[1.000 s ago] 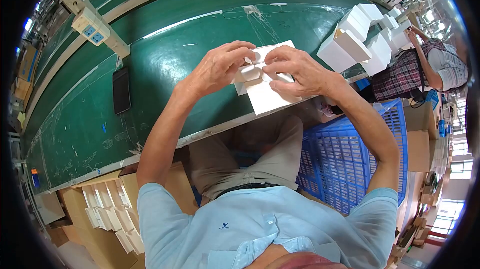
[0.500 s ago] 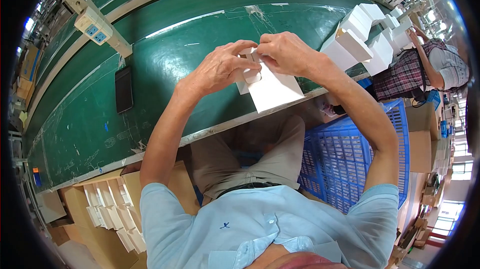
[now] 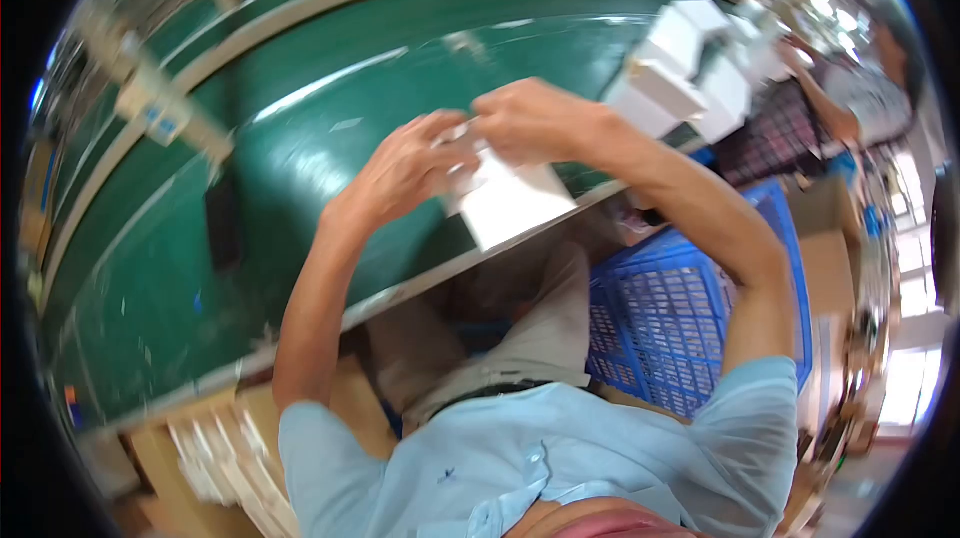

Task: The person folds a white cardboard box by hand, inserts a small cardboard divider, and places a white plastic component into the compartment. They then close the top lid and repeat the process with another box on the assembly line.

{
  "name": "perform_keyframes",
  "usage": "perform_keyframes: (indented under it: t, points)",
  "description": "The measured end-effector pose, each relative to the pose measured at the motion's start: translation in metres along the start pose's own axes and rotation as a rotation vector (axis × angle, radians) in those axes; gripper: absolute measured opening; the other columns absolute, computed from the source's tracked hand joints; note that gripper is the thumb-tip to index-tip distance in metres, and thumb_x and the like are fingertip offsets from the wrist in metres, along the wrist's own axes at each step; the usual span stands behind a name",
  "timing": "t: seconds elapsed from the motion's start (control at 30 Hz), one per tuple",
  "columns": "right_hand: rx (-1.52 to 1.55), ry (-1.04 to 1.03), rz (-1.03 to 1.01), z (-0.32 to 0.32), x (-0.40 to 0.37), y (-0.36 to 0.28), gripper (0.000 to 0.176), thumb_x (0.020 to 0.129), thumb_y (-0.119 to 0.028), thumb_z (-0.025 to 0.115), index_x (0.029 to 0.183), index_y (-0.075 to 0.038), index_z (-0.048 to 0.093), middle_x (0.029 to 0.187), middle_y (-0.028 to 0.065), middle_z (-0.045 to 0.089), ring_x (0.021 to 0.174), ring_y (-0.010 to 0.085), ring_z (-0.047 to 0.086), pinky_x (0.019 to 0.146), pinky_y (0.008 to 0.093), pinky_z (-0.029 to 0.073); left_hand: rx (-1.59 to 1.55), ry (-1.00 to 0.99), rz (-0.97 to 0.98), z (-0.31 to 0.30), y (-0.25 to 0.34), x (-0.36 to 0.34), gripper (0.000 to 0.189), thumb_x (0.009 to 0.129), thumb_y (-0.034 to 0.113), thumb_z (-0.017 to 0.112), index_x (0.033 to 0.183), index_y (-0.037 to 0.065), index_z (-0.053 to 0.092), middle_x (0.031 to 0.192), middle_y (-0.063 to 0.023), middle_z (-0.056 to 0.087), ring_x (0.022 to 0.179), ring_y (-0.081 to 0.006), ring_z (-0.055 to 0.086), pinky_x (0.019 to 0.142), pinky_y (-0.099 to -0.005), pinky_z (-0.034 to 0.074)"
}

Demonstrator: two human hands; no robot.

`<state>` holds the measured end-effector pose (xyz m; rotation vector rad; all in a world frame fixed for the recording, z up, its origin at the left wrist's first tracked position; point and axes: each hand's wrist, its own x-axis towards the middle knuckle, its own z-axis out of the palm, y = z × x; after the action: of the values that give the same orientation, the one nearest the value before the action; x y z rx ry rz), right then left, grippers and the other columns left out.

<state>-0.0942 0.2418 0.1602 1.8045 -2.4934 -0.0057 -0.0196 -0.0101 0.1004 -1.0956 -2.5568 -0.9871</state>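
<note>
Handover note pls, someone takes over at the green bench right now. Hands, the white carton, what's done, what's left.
Left hand: gripping the left end of the white carton blank, at the near edge of the green bench.
Right hand: fingers curled over the blank's far edge, close to the left hand.
Done: the end under the fingers looks partly folded up, but the frame is blurred, so I can't tell how far. Made-up white boxes are piled far right on the bench.
Left: the big flat panel facing the person is not yet folded, and the carton is not closed.
</note>
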Motion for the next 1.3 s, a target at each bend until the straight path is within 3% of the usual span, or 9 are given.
perform_keyframes:
  t: [0.03, 0.17, 0.47, 0.6, 0.63, 0.7, 0.77, 0.87, 1.3]
  points:
    - [0.001, 0.1, -0.086, 0.01, -0.002, 0.011, 0.017, 0.079, -0.01, 0.076, 0.096, -0.006, 0.077, 0.091, 0.0126, 0.069, 0.089, 0.0346, 0.074, 0.079, 0.0462, 0.062, -0.045, -0.019, -0.017, 0.002, -0.001, 0.005, 0.028, 0.093, 0.006, 0.078, 0.119, 0.015, 0.085, 0.149, -0.0193, 0.064, 0.133, -0.0398, 0.065, 0.107, -0.0469, 0.058]
    - [-0.147, -0.112, -0.027, -0.01, 0.009, -0.003, 0.008, 0.076, -0.013, 0.076, 0.081, -0.007, 0.081, 0.079, 0.0154, 0.077, 0.08, 0.0369, 0.079, 0.069, 0.0484, 0.064, -0.076, 0.017, -0.052, 0.006, 0.007, 0.009, 0.027, 0.094, 0.004, 0.075, 0.118, 0.011, 0.084, 0.142, -0.0222, 0.067, 0.129, -0.0428, 0.066, 0.107, -0.0475, 0.055]
    - [-0.155, -0.117, -0.039, -0.001, 0.016, -0.01, 0.013, 0.083, -0.017, 0.077, 0.088, -0.005, 0.082, 0.086, 0.0165, 0.081, 0.083, 0.0373, 0.08, 0.072, 0.049, 0.065, -0.068, 0.04, 0.064, 0.005, 0.007, 0.013, 0.024, 0.103, -0.006, 0.062, 0.114, 0.005, 0.08, 0.131, -0.0238, 0.072, 0.117, -0.0423, 0.073, 0.097, -0.0424, 0.057]
    - [-0.217, -0.074, -0.184, -0.013, 0.009, -0.011, 0.01, 0.084, -0.014, 0.077, 0.087, -0.005, 0.081, 0.087, 0.0174, 0.08, 0.084, 0.0371, 0.08, 0.069, 0.0482, 0.065, -0.075, -0.016, -0.023, 0.003, 0.007, 0.012, 0.031, 0.095, -0.002, 0.073, 0.12, 0.012, 0.085, 0.141, -0.0211, 0.068, 0.124, -0.0382, 0.071, 0.104, -0.0416, 0.057]
    - [-0.095, -0.067, -0.029, -0.013, 0.005, -0.012, 0.007, 0.078, -0.01, 0.08, 0.082, -0.005, 0.08, 0.084, 0.0171, 0.079, 0.083, 0.0368, 0.08, 0.066, 0.047, 0.064, -0.052, -0.011, -0.02, 0.004, 0.011, 0.012, 0.032, 0.095, 0.0, 0.075, 0.122, 0.014, 0.085, 0.142, -0.021, 0.068, 0.125, -0.0377, 0.071, 0.104, -0.041, 0.057]
    - [-0.187, -0.111, -0.09, -0.015, 0.008, -0.007, 0.009, 0.065, -0.004, 0.081, 0.073, -0.004, 0.078, 0.08, 0.0184, 0.077, 0.082, 0.0367, 0.078, 0.069, 0.0475, 0.064, -0.053, -0.047, -0.069, 0.002, 0.018, 0.014, 0.034, 0.094, 0.005, 0.079, 0.126, 0.016, 0.084, 0.146, -0.0201, 0.067, 0.127, -0.0372, 0.07, 0.104, -0.041, 0.057]
    - [0.006, -0.051, -0.072, -0.014, 0.01, 0.002, 0.019, 0.063, -0.005, 0.08, 0.082, -0.006, 0.08, 0.088, 0.0192, 0.077, 0.087, 0.0397, 0.077, 0.079, 0.0477, 0.063, -0.077, -0.029, -0.043, 0.003, 0.009, 0.01, 0.029, 0.095, 0.009, 0.08, 0.122, 0.016, 0.084, 0.148, -0.019, 0.066, 0.128, -0.0394, 0.068, 0.106, -0.0432, 0.056]
    - [0.06, -0.154, -0.01, -0.021, 0.013, 0.006, 0.016, 0.083, -0.007, 0.073, 0.096, -0.003, 0.082, 0.088, 0.0168, 0.073, 0.088, 0.0397, 0.075, 0.079, 0.0511, 0.06, -0.026, -0.032, -0.011, 0.002, 0.007, 0.009, 0.037, 0.094, 0.008, 0.078, 0.128, 0.022, 0.083, 0.15, -0.016, 0.066, 0.127, -0.0381, 0.069, 0.104, -0.0435, 0.057]
    - [-0.068, -0.225, 0.03, -0.019, 0.015, -0.001, 0.012, 0.088, -0.007, 0.075, 0.095, 0.001, 0.08, 0.09, 0.0156, 0.075, 0.086, 0.0355, 0.077, 0.077, 0.046, 0.062, 0.052, -0.009, 0.011, 0.003, 0.001, 0.005, 0.038, 0.095, 0.008, 0.077, 0.126, 0.028, 0.084, 0.149, -0.0144, 0.067, 0.127, -0.0353, 0.07, 0.104, -0.0438, 0.061]
